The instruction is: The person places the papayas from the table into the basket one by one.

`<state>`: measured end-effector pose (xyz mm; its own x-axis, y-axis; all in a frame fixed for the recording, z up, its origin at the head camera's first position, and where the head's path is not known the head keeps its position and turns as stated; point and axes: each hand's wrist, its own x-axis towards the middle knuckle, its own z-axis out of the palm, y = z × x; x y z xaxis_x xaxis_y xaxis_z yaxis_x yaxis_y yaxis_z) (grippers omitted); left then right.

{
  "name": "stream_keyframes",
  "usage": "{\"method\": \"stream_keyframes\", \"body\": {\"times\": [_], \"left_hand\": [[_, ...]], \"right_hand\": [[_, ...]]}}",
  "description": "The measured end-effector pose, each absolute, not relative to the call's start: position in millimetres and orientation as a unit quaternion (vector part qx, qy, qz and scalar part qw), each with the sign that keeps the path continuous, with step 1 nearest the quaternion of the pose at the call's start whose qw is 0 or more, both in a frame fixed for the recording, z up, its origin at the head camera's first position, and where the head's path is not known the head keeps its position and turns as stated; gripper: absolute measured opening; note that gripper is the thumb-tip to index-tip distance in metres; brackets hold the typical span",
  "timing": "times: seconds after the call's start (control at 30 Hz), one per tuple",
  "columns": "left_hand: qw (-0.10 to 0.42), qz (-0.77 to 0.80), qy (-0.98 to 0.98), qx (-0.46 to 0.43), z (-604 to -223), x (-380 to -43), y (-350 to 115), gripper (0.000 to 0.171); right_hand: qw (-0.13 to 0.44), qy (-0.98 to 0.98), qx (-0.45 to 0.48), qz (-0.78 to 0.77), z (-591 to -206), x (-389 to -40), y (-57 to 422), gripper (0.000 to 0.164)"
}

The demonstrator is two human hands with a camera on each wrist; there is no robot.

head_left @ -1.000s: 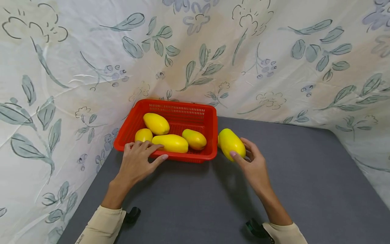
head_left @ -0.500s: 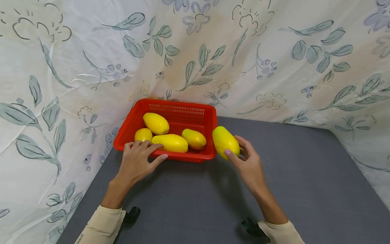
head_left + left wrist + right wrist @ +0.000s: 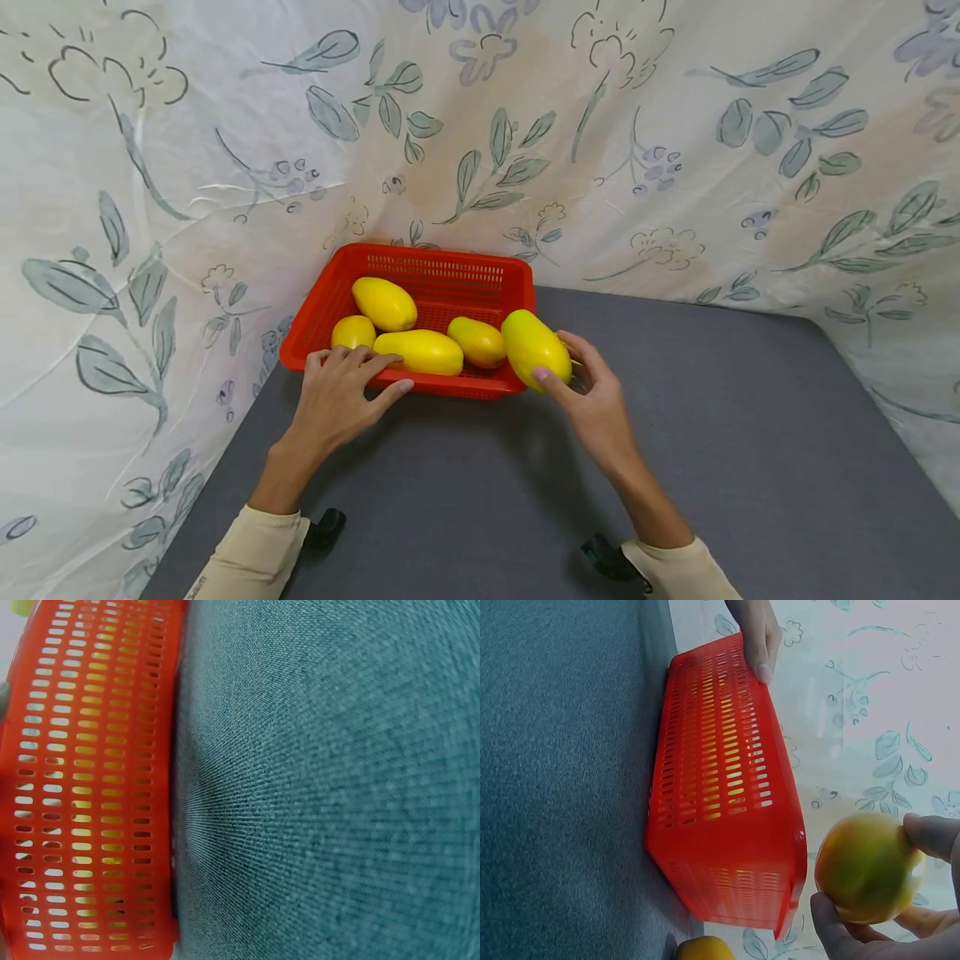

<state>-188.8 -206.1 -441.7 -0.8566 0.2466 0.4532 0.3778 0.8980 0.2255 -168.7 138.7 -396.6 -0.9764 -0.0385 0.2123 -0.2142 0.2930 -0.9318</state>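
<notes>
A red plastic basket (image 3: 420, 250) with slotted walls stands on the grey table. Inside lie several yellow papayas, among them a long one (image 3: 423, 352) along the front wall and a shorter one (image 3: 478, 342) on the right. My left hand (image 3: 337, 392) grips the front rim, fingers over the inside and thumb outside. My right hand (image 3: 592, 400) holds another papaya (image 3: 536, 350) between thumb and fingers; it overlaps the basket's right front corner in the head view. In the right wrist view this papaya (image 3: 870, 866) shows its greenish end, beside the rim.
One more yellow fruit (image 3: 705, 949) lies on the table past the basket's right end, seen in the right wrist view and mostly hidden in the head view. A flowered cloth (image 3: 637, 150) hangs behind and to the left. Grey table surface (image 3: 720, 433) extends right.
My right hand has moved left with the papaya, from beside the basket to its right front corner. My left hand has stayed on the front rim.
</notes>
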Motion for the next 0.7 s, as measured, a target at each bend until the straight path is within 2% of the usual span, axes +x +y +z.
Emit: {"method": "stream_keyframes", "body": {"times": [0.7], "left_hand": [[0.214, -0.155, -0.950, -0.164, -443.2, -186.6, -205.8, 0.053]], "right_hand": [[0.076, -0.789, 0.092, 0.602, -401.2, -168.1, 137.5, 0.063]]}}
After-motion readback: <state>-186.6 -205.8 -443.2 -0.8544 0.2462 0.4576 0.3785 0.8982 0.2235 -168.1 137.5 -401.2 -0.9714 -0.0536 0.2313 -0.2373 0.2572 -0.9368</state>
